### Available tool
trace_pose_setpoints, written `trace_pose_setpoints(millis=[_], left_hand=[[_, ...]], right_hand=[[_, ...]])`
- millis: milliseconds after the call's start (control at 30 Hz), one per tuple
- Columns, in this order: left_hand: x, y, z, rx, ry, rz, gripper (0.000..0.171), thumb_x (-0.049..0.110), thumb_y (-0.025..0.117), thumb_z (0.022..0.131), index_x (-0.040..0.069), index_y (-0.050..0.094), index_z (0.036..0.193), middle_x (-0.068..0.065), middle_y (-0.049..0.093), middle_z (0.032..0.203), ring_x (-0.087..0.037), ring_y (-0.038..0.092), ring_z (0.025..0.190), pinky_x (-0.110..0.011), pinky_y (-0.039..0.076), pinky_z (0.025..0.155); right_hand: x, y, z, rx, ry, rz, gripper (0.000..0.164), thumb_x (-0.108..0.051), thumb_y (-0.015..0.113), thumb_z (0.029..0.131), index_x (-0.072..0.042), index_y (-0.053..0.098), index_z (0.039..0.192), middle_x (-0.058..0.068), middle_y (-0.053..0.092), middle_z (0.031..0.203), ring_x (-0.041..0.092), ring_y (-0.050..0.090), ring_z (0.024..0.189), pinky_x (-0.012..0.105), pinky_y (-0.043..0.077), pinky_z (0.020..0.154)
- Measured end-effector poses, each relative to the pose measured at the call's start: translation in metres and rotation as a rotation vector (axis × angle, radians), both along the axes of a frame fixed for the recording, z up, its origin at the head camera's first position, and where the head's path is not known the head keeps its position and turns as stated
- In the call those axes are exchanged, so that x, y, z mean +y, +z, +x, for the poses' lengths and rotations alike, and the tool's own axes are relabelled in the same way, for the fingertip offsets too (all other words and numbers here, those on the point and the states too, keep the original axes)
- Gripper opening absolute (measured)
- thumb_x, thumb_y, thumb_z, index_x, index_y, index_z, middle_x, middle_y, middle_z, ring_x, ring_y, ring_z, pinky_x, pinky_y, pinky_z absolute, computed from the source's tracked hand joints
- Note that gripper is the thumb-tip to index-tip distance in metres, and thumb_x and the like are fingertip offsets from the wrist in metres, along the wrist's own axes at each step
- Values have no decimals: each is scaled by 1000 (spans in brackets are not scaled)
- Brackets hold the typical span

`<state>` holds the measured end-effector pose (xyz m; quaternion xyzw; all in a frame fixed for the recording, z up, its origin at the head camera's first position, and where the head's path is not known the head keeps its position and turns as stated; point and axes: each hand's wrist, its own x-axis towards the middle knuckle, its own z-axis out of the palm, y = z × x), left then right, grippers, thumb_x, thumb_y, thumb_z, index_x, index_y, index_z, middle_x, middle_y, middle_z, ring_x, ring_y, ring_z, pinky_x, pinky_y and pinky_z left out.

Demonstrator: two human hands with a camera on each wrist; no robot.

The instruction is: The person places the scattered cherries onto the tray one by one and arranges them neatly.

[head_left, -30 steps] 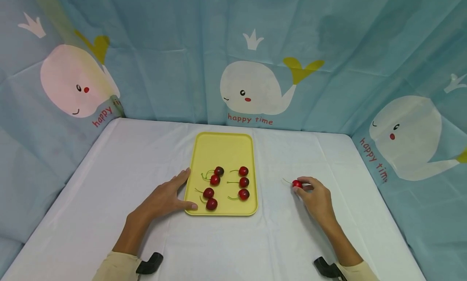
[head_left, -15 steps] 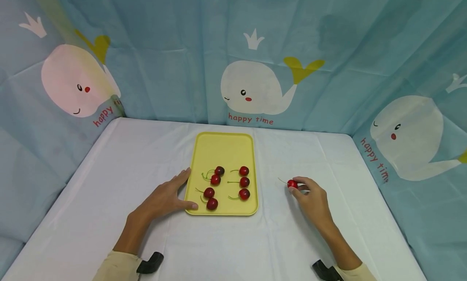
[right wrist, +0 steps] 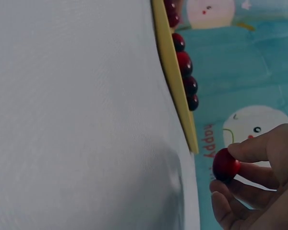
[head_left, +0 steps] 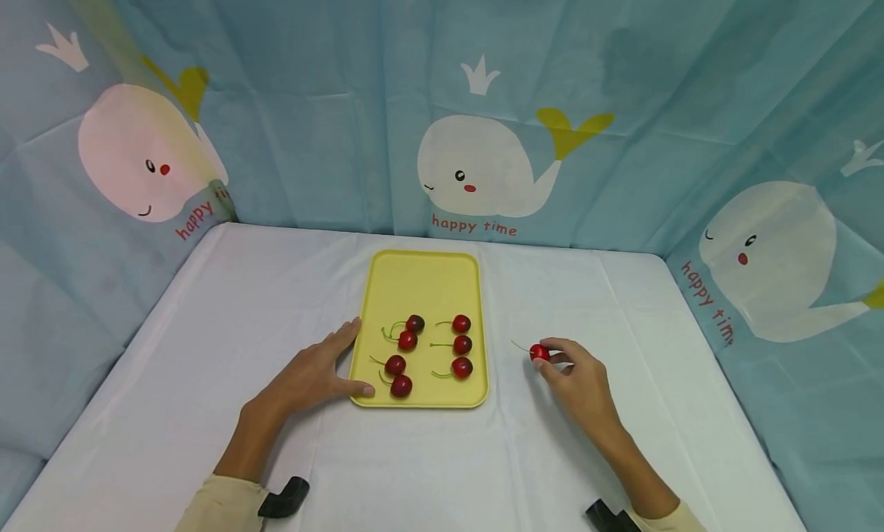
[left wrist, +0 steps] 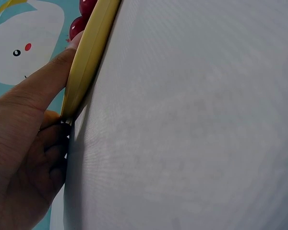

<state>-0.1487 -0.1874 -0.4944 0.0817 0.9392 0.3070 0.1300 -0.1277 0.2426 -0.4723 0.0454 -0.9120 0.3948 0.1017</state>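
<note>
My right hand (head_left: 578, 386) pinches a red cherry (head_left: 539, 352) between thumb and fingertips, right of the tray. The cherry's thin stem (head_left: 519, 346) points left, and the right wrist view shows the fruit (right wrist: 225, 165) raised above the cloth. A yellow tray (head_left: 424, 275) carries several dark red cherries: three in a right-hand column (head_left: 461, 345), others in pairs on the left (head_left: 395, 365). My left hand (head_left: 311, 375) holds the tray's near left corner, thumb over the rim and fingers along the outer side. In the left wrist view the thumb (left wrist: 53, 76) lies over the tray edge (left wrist: 84, 67).
White cloth (head_left: 276, 286) covers the table beneath the tray. Blue curtains (head_left: 311, 133) printed with whales hang along the back and both sides. Each wrist has a black camera mount (head_left: 285, 498) near the sleeve.
My right hand has moved left with the pinched cherry, closer to the tray. The left hand, the tray and the cherries on it have stayed in place.
</note>
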Motion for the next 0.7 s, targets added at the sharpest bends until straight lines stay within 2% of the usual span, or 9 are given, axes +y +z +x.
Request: trace_pose_setpoints(millis=[233, 500, 700], left_hand=[[0, -1, 0, 2, -5, 8, 127, 73, 84, 73, 19, 24, 171, -12, 29, 174, -47, 26, 159, -70, 30, 122], [0, 1, 0, -14, 5, 6, 127, 73, 85, 72, 20, 25, 171, -12, 29, 174, -47, 25, 159, -70, 30, 122], [0, 0, -1, -8, 1, 3, 127, 74, 84, 72, 20, 24, 171, -12, 29, 174, -48, 25, 159, -71, 31, 122]], right_hand=[[-9, 0, 4, 8, 4, 11, 34, -10, 84, 91, -8, 75, 124, 3, 77, 115, 18, 74, 95, 22, 56, 74], [-19, 1, 9, 9, 49, 2, 33, -11, 85, 90, -10, 76, 122, 0, 77, 114, 15, 73, 92, 24, 58, 73], [-26, 4, 11, 29, 70, -5, 33, -6, 85, 88, -10, 76, 120, 0, 77, 114, 14, 74, 91, 27, 61, 75]])
